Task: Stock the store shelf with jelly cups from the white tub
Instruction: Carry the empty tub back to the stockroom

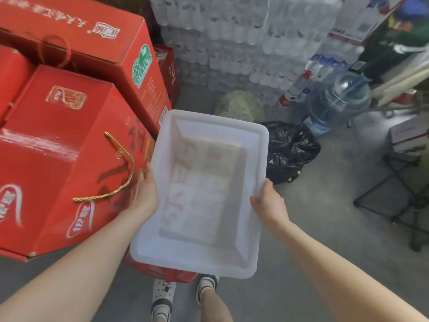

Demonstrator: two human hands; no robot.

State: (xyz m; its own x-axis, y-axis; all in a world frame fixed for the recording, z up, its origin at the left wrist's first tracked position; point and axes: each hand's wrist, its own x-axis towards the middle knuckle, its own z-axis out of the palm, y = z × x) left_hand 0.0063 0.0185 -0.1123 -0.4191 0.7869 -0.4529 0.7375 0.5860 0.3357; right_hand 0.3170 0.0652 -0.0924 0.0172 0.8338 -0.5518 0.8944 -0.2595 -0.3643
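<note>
Tub [253, 145] empty, no cups left in it, my left hand [145, 194] and right hand [269, 203] gripping its long rims; stocking looks done.

Both arms extended forward, hands set on opposite long sides of the white tub [199, 261].
The left hand [146, 191] is laid along the left rim, fingers hidden underneath; the right hand [269, 203] is curled over the right rim, thumb on top.

Translucent matt plastic tub [260, 159], glossy red cardboard boxes [58, 159]
</note>
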